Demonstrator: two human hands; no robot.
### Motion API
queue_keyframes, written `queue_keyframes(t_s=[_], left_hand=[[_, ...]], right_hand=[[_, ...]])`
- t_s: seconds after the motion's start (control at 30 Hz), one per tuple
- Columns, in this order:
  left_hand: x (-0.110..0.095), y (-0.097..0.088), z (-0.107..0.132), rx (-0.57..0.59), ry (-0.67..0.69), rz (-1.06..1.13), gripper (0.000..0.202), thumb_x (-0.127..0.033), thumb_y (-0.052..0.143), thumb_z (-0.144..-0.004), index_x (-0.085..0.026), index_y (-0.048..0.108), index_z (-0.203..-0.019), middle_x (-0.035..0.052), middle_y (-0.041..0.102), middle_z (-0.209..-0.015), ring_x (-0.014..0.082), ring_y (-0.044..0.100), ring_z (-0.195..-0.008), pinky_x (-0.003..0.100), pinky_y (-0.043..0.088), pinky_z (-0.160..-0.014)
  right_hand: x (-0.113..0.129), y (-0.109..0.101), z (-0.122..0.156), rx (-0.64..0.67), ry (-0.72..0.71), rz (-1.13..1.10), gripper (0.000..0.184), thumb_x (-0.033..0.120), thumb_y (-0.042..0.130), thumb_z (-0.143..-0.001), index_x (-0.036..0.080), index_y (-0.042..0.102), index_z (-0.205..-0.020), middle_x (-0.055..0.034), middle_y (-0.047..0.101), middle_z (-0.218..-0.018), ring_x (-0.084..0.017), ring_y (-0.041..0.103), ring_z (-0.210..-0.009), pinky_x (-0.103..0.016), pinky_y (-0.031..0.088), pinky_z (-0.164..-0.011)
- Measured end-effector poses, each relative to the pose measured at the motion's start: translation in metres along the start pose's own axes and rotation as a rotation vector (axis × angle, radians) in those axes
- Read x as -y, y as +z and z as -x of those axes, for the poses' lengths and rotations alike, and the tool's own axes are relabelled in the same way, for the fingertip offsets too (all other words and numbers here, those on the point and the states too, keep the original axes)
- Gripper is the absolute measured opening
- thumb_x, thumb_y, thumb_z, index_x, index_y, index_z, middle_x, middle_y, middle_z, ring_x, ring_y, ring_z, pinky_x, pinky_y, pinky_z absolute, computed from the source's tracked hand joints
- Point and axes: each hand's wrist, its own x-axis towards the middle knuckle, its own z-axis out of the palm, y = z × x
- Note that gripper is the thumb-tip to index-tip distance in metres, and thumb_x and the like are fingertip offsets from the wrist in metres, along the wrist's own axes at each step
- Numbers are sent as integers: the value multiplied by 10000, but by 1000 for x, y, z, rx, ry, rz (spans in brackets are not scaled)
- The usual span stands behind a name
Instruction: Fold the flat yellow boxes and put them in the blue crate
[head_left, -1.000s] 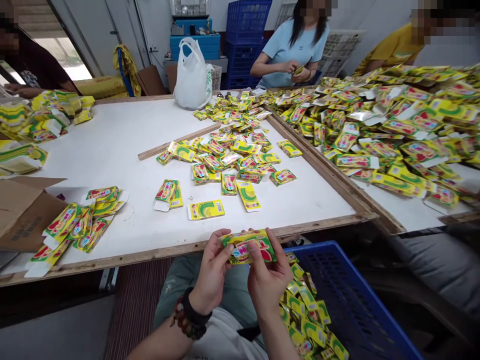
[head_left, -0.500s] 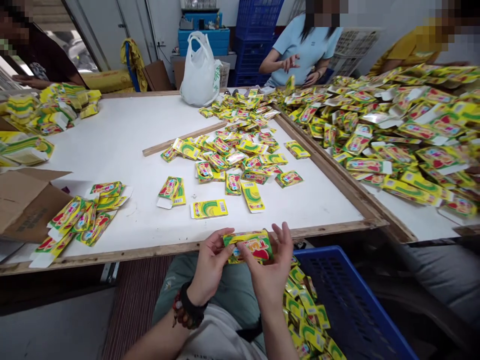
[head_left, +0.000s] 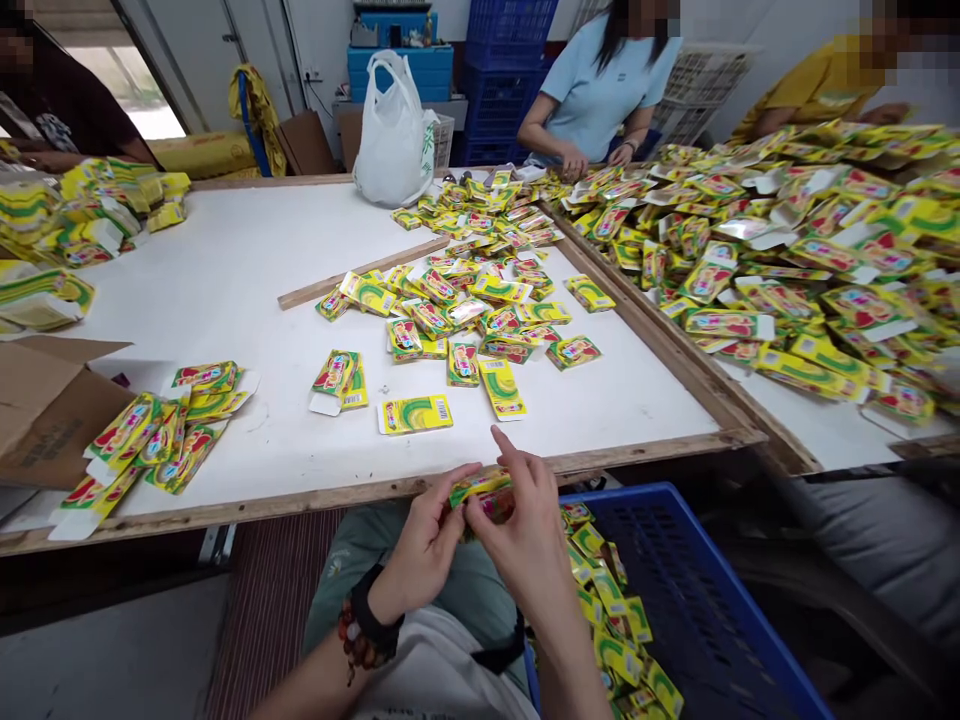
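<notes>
Between my two hands is a small yellow and green printed carton, held over my lap just off the table's front edge. My left hand grips its left end, thumb in front and fingers behind. The thumb and curled fingers of my right hand close on its right part, with the index finger raised. My fingers hide much of the carton. Beyond my hands, a yellow carton and another carton lie flat on the white table.
A blue crate with several cartons stands below at my right. Wooden strips divide the table, with a large carton heap beyond. At left sit a cardboard box and cartons. A white plastic bag and co-workers are across the table.
The carton has been tipped so its printed front is less visible. My right hand has moved left and its fingers have curled around it. The co-worker in light blue has lowered a hand.
</notes>
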Motion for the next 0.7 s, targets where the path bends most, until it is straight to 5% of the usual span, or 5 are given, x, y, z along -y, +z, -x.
queue_keyframes(t_s=[0.13,0.4,0.53,0.63,0.7], left_hand=[[-1,0,-4,-70,-39,130,430,-356,574,-880,-214,502,-1280,79,554,-1322,245,548,-1181,382,426,-1043],[10,-5,-5,-9,-87,198,336,-394,493,-923,-232,520,-1216,66,578,-1272,248,570,-1144,385,463,-988],[8,-18,-18,62,-23,-185,528,-399,560,-886,-275,397,-1372,93,491,-1381,261,513,-1212,415,463,-991],[3,-42,-41,-68,84,-702,631,-285,619,-843,-257,346,-1411,113,366,-1481,293,366,-1331,482,377,-1059],[0,-60,-61,-108,51,-1061,650,-216,635,-814,-213,362,-1404,134,336,-1501,338,316,-1346,534,325,-1066]], right_hand=[[-2,-2,8,-28,-37,-225,490,267,611,-821,288,549,-1306,-87,566,-1250,-263,508,-1179,-458,429,-996],[-14,-7,5,106,400,-750,686,381,772,-687,195,560,-1313,-89,670,-1211,-268,657,-1023,-382,559,-836],[-40,-49,14,23,341,-387,610,444,702,-731,212,595,-1285,-87,686,-1194,-277,683,-987,-358,569,-793],[-80,-91,22,103,288,194,545,484,664,-729,242,657,-1217,-109,754,-998,-336,713,-859,-413,580,-659],[-99,-99,19,140,167,419,528,471,663,-721,231,676,-1191,-132,739,-1036,-376,687,-943,-478,570,-728]])
